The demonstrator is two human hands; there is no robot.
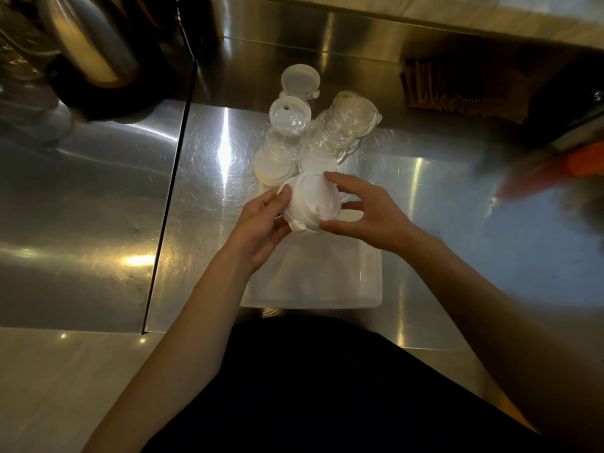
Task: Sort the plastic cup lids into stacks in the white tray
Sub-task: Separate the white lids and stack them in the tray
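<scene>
Both hands hold a short stack of white cup lids (310, 204) above the far end of the white tray (313, 279). My left hand (261, 223) grips the stack's left side with thumb and fingers. My right hand (362, 214) pinches its right side. Beyond the tray on the steel counter stand two tall stacks of clear domed lids: one on the left (287, 132), one leaning on the right (343, 129). A single translucent lid (299, 80) lies behind them. The tray's near part holds nothing that I can make out.
A steel counter (441, 207) surrounds the tray, with a step down to a lower steel surface (81, 207) on the left. A metal kettle (91, 40) stands at the far left. Brown paper items (457, 89) and a blurred orange object (555, 171) sit at the right.
</scene>
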